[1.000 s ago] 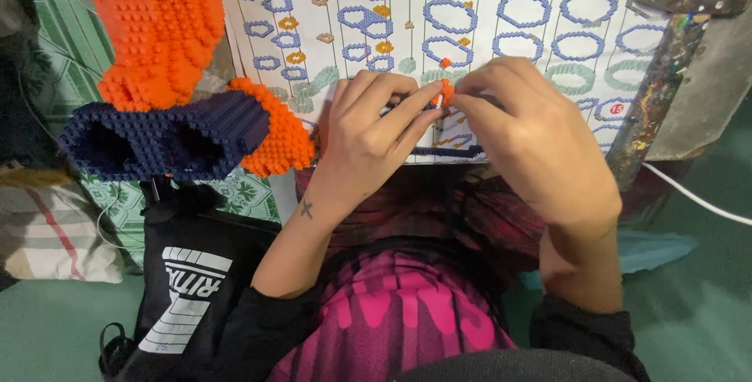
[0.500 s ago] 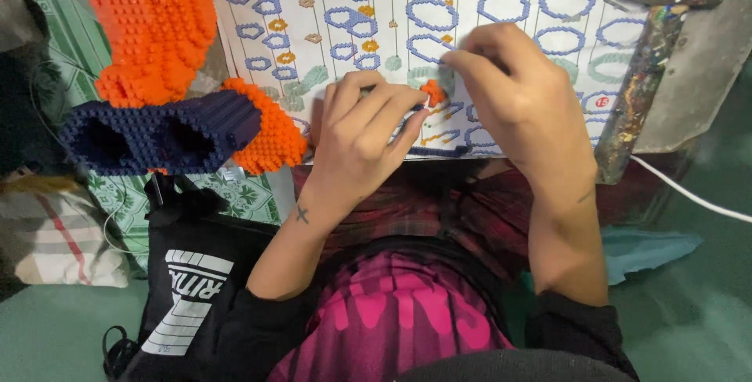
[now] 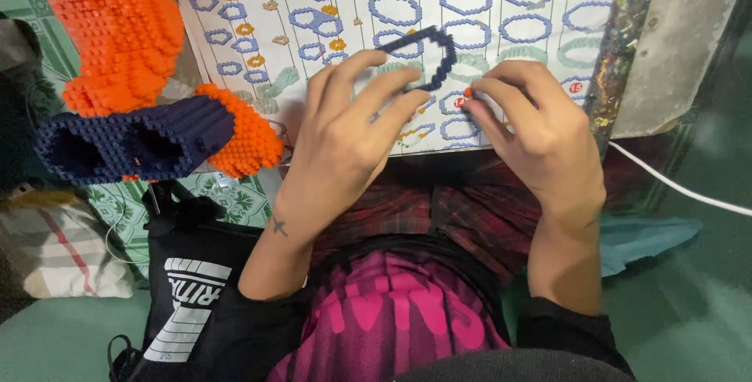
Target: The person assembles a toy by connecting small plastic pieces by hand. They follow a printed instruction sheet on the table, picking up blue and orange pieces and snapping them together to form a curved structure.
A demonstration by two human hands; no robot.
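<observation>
— While one orange-and-navy brick model (image 3: 141, 108) sits at nine o'clock, what do the two hands grip?

— Left hand (image 3: 345, 147) pinches one navy brick ring (image 3: 427, 57) at twelve o'clock; right hand (image 3: 540, 135) pinches one orange stud (image 3: 468, 93) over the instruction sheet (image 3: 501, 29).

The floor (image 3: 689, 304) is green and smooth. On it, far in the scene, lies a white instruction sheet (image 3: 501, 6) with blue ring drawings. A paint-stained hammer (image 3: 623, 37) lies at its right edge, and a white cable (image 3: 674, 186) runs right.

A dark blue brick ring (image 3: 429, 57) now shows above the parted hands.
</observation>
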